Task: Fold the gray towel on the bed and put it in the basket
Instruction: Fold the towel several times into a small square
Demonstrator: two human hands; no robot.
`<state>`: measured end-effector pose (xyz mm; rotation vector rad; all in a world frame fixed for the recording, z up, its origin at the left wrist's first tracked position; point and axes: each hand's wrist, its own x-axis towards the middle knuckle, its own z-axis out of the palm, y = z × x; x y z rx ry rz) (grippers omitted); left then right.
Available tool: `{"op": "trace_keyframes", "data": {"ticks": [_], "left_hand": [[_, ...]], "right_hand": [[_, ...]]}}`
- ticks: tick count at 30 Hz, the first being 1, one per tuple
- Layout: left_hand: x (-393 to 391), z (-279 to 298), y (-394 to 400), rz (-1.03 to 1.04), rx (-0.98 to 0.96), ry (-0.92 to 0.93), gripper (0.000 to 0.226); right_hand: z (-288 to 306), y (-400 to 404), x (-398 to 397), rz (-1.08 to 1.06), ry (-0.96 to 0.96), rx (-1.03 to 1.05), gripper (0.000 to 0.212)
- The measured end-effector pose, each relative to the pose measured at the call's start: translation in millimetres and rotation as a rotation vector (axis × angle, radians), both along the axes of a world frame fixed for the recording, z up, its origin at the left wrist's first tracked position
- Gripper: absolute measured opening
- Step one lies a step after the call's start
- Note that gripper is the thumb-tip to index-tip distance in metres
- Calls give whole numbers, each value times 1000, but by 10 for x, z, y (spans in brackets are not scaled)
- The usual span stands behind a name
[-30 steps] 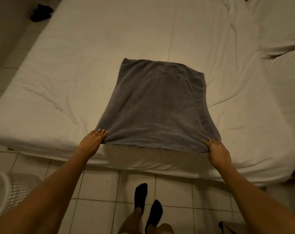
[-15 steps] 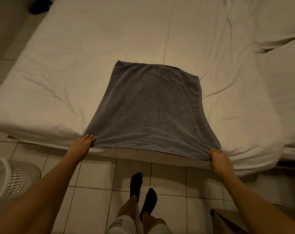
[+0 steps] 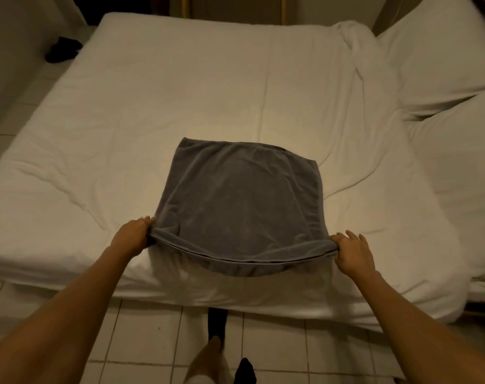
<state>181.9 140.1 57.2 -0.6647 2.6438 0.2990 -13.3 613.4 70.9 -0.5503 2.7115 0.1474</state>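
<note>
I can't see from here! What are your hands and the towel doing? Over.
Left hand and right hand each grip a near corner. Gray terry towel near edge lifted, far part flat on white bed. Nothing blocking.

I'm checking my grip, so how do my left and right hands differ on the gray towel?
The left hand wraps the gray towel with fingers curled; the right hand pinches it with some fingers splayed. The left sits slightly farther up the bed than the right. Both hold near corners, lifted.

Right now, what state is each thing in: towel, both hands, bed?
gray towel: folded flat on the bed, near edge lifted and sagging between the hands
left hand: pinching the towel's near left corner
right hand: pinching the near right corner
bed: white sheet, wrinkled
</note>
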Motion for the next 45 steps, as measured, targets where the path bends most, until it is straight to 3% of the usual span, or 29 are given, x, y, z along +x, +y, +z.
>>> {"op": "trace_keyframes", "data": {"ticks": [6,14,18,33,38,45], "left_hand": [[-560,-116,-319,72,32,30,45],[-1461,-331,-629,73,66,33,50],[-1905,-435,-790,115,47,88,39],[-3265,-1112,-1271,196,15,329,36],[-3684,-1199,-1556,280,-60,393,41],[-4032,-1787,-1325,-14,-324,273,63]], "right_hand": [[-97,-323,-501,-104,-16,-47,40],[-319,-814,-1086,-214,20,-59,30],[-416,-967,-1492,-239,68,4,32],[-1136,-1562,-2851,-234,181,1,34],[-1309,-1528,-3340,-287,300,-114,31],[-1874,-1905,-3492,-132,336,23,65]]}}
